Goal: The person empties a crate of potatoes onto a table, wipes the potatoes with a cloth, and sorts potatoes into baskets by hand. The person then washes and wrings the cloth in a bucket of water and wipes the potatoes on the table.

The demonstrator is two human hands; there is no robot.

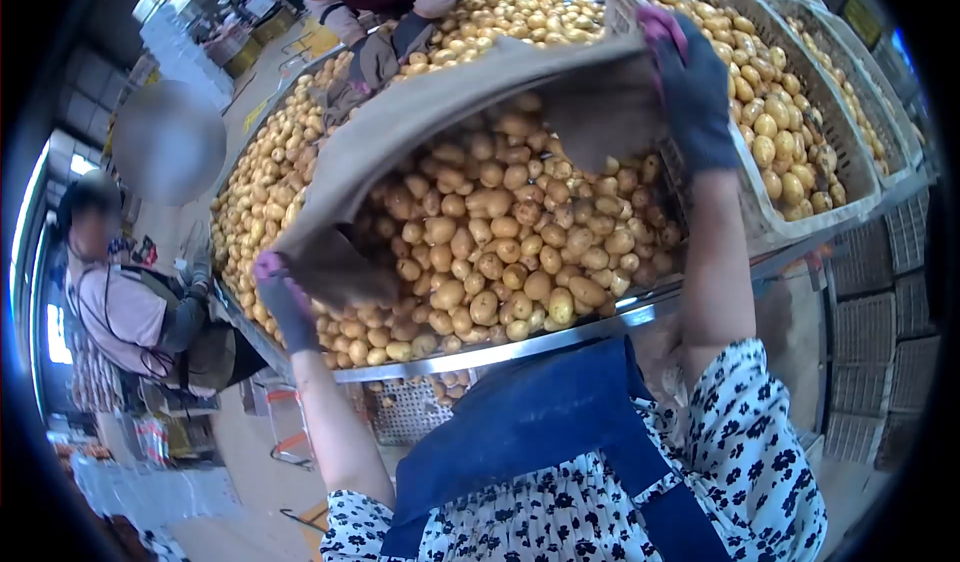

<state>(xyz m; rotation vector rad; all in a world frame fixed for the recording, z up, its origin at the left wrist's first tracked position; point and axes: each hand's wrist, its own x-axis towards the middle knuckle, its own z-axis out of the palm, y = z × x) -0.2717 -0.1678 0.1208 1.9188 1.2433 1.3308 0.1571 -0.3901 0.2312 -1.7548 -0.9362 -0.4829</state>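
A brown cloth [440, 97] is stretched between my two gloved hands, raised in an arch over a heap of potatoes [500, 232]. My left hand [284, 297], in a dark glove with pink fingertips, grips the near left corner by the table's edge. Higher up on the right, my right hand [690, 82] wears the same kind of glove and pinches the cloth's other end beside a crate. Part of the heap lies in the cloth's shadow. Small yellow potatoes fill the metal-edged table [400, 370].
A plastic crate of potatoes [780, 132] stands at the table's right, with another behind it. Across the table, a person's gloved hands [390, 52] rest near the potatoes. Another person [130, 302] stands at the left. Stacked crates [865, 332] are at far right.
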